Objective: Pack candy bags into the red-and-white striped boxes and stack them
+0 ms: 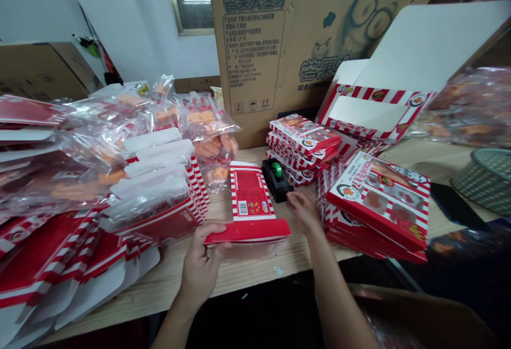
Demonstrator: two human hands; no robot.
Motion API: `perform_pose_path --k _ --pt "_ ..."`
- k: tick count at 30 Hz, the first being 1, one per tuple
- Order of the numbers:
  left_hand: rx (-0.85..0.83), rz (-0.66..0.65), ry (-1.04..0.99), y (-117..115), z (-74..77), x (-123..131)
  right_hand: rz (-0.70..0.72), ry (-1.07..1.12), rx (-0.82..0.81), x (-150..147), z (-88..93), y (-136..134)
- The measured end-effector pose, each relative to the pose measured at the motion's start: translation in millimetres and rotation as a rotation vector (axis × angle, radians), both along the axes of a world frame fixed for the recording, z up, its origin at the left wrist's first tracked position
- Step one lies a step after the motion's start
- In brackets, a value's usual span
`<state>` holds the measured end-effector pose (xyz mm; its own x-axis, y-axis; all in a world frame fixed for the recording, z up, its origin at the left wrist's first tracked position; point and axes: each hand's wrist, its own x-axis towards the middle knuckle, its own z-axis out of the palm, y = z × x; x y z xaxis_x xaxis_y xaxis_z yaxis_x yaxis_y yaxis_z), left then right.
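My left hand (pixel 202 264) is closed on the near left corner of a red-and-white striped box (pixel 249 205) that lies back side up on the wooden table (pixel 255 269). My right hand (pixel 304 212) reaches past the box's right side, fingers bent, its fingertips at the black tape dispenser (pixel 276 179) with a green roll. Whether the fingers grip the dispenser is unclear.
Flat red-striped cartons (pixel 59 269) and clear snack bags (pixel 120 136) pile up on the left. Filled boxes stack at the right (pixel 379 200) and behind (pixel 303 141). A big cardboard carton (pixel 295 35) stands at the back. A green basket (pixel 487 179) sits far right.
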<state>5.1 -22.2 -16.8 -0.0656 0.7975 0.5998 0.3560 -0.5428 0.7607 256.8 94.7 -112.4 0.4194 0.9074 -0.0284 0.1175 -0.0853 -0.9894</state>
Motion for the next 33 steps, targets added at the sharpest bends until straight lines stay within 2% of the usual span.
perform_pose_path --k 4,6,8,11,13,15,18,20,25,27,30,33 --pt "0.054 -0.008 -0.024 -1.1 5.0 7.2 -0.084 0.009 -0.013 -8.4 -10.5 0.1" --pt "0.064 0.008 -0.019 -2.6 5.3 11.4 -0.097 0.035 -0.005 -11.7 -6.4 -3.0" --pt "0.047 0.036 -0.004 -4.6 4.2 14.9 -0.083 0.074 0.016 -15.7 4.6 -17.7" --pt "0.023 0.063 0.025 -7.4 2.7 17.8 -0.05 0.131 0.07 -27.5 35.0 -64.0" --pt "0.036 0.067 0.055 -8.7 3.8 17.5 -0.027 0.18 0.135 -41.7 64.1 -101.1" --pt "0.043 0.065 0.106 -9.0 7.5 15.3 0.058 0.331 0.242 -61.0 95.2 -130.0" --pt "0.032 0.017 0.229 -7.8 17.3 9.0 0.181 0.458 0.285 -91.3 128.7 -144.0" --pt "0.036 -0.031 0.326 -7.5 26.2 4.2 0.201 0.492 0.241 -104.9 137.5 -138.2" --pt "0.013 -0.209 0.627 -8.3 49.6 -2.8 0.218 0.503 0.174 -108.1 137.5 -124.3" --pt "0.0 -0.235 0.783 -4.8 55.9 -2.6 0.252 0.5 0.144 -103.9 133.3 -124.2" --pt "0.012 -0.187 0.909 4.9 60.2 -1.9 0.269 0.431 0.077 -98.0 116.8 -121.7" --pt "0.028 -0.224 0.873 5.6 61.2 -6.1 0.248 0.188 0.105 -87.3 98.1 -117.0"
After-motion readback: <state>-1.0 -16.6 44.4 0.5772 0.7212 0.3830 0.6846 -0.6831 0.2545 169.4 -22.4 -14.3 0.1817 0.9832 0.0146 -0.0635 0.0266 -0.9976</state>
